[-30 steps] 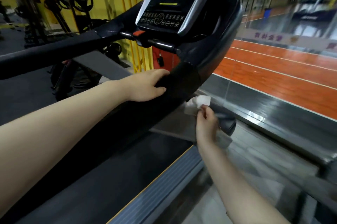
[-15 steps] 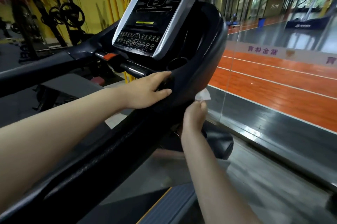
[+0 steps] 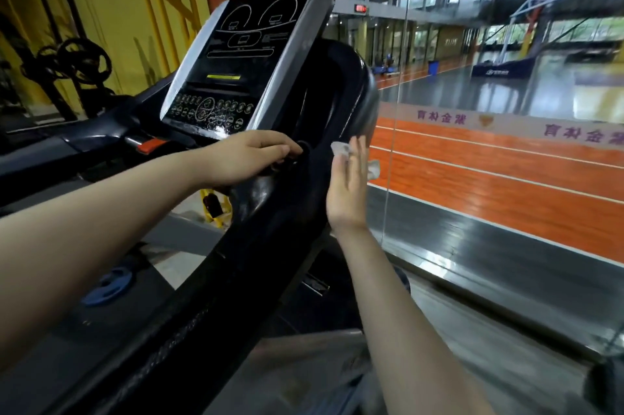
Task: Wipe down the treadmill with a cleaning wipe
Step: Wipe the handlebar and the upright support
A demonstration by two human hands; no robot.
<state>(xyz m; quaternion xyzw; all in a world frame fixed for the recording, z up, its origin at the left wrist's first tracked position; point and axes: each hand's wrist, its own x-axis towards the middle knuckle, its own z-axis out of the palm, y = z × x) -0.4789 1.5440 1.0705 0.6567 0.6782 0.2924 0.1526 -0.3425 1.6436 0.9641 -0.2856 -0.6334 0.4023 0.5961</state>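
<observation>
The black treadmill fills the middle of the head view, its right handrail (image 3: 270, 228) running up to the console (image 3: 243, 70) with a button panel. My left hand (image 3: 246, 157) lies on top of the rail just below the console, fingers curled over its inner edge. My right hand (image 3: 347, 191) is flat against the outer side of the rail's curved upper end, fingers straight. It presses a white cleaning wipe (image 3: 337, 148) onto the black surface. Only the wipe's edges show around my fingers.
A glass wall (image 3: 398, 76) stands close on the right, with an orange running track (image 3: 489, 178) behind it. Weight machines (image 3: 77, 63) stand at the back left by a yellow wall. A blue weight plate (image 3: 108, 284) lies on the floor left of the rail.
My right hand has moved up the outer side of the rail with the wipe and flattened out from a pinch. My left hand has slid up towards the console.
</observation>
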